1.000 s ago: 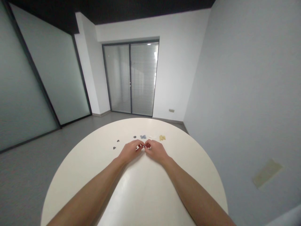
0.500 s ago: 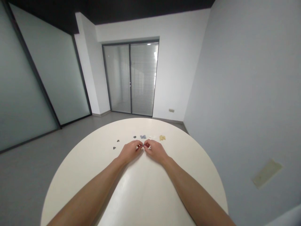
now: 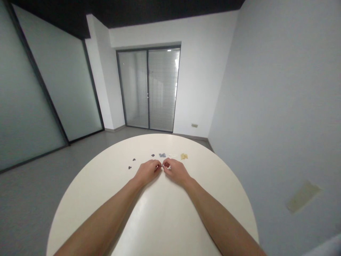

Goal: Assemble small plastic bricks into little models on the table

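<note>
Over the middle of the round white table [image 3: 160, 220], my left hand [image 3: 147, 171] and my right hand [image 3: 174, 170] meet fingertip to fingertip. Both are closed in a pinch on something tiny and dark between them, too small to name. Just beyond the fingers lie a cluster of blue-grey pieces [image 3: 162, 155], some white pieces [image 3: 172, 155] that blend with the tabletop, and a heap of yellow pieces [image 3: 184, 156]. Small dark pieces sit to the left: one dark piece [image 3: 152, 155] behind my left hand, another [image 3: 134, 159] and a third [image 3: 129, 167] farther left.
The table's rounded far edge lies a short way past the pieces. Beyond it stand a glazed double door [image 3: 147, 89] with blinds and a white wall. Frosted glass panels [image 3: 58, 78] are on the left, and a grey wall [image 3: 287, 106] rises close on the right.
My fingertips have shifted slightly around the tiny thing, and the right fingers have turned a little. The pieces on the table lie as before.
</note>
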A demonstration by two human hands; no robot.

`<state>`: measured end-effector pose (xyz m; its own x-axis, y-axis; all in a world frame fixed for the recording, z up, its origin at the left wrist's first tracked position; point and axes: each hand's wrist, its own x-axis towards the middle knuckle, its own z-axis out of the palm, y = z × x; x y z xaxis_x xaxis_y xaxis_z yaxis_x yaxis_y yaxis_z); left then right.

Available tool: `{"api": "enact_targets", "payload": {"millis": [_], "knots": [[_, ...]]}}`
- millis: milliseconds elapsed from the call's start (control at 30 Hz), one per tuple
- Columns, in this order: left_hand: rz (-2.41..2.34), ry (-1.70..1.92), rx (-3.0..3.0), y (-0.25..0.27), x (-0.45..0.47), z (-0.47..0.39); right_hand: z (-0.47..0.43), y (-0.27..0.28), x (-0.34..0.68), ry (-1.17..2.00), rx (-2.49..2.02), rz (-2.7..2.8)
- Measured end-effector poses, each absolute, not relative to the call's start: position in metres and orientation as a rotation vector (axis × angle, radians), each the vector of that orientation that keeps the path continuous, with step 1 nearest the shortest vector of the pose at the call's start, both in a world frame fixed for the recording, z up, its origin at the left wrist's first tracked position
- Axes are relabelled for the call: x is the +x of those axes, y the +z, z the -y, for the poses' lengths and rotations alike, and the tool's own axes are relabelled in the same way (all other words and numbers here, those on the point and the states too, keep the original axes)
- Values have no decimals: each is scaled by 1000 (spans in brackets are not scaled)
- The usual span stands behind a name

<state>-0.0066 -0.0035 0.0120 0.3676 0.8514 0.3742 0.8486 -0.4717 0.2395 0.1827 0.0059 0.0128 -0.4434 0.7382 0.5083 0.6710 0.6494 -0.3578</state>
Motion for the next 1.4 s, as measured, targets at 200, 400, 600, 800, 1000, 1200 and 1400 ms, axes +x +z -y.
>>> {"api": "enact_targets", "payload": {"millis": [200, 400, 600, 800, 1000, 1200, 1400], "knots": [[-1658, 716, 2591, 14, -6, 5, -8, 11, 182, 117, -1101, 2217], [-1651, 781, 2602, 12, -7, 3, -7, 12, 183, 104, -1128, 2217], [-1630, 832, 2605, 11, -8, 2, -7, 12, 183, 103, -1137, 2199], [-1621, 881, 2598, 11, -8, 3, -7, 12, 183, 95, -1145, 2199], [-1606, 885, 2597, 9, -9, 0, -7, 12, 183, 99, -1155, 2195], [-1605, 881, 2589, 7, -10, -2, -6, 13, 183, 98, -1162, 2194], [-1600, 882, 2581, 7, -10, -2, -7, 12, 183, 90, -1180, 2201]]}}
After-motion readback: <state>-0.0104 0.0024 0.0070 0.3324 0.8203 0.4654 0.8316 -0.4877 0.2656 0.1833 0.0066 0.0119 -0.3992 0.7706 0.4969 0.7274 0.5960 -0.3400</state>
